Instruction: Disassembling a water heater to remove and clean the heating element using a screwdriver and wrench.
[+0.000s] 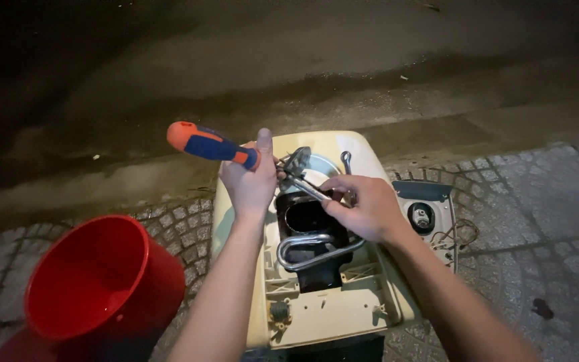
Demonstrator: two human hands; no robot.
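An opened appliance casing (pixel 343 315), cream-coloured and laid on its back on the paved ground (pixel 544 221), is being worked on, and the dismantling is judged to be well under way. The cover has already been taken off: a separate grey panel (pixel 430 211) with a round fitting and loose wires lies just beside the casing at three o'clock. Inside, a dark inner block (pixel 306 221) and a bent metal pipe (pixel 316 248) are exposed, the pipe lying across the block's lower part.

The left hand (pixel 250 181) is closed around a screwdriver (pixel 212 145) with an orange and blue handle; the handle points away toward ten o'clock and the shaft is hidden behind the fist, so the tool appears to be merely carried, not applied. The right hand (pixel 363 208) is clamped on a metal tool, seemingly pliers (pixel 303 181), whose head is set on a fitting at the block's upper edge, at twelve o'clock of the casing. Whether that fitting is loose or tight cannot be told.

The inner block and pipe are still seated in the casing, so their removal is judged to remain. A red bucket (pixel 95 281) stands at nine o'clock, just beside the casing. The street beyond is dark.
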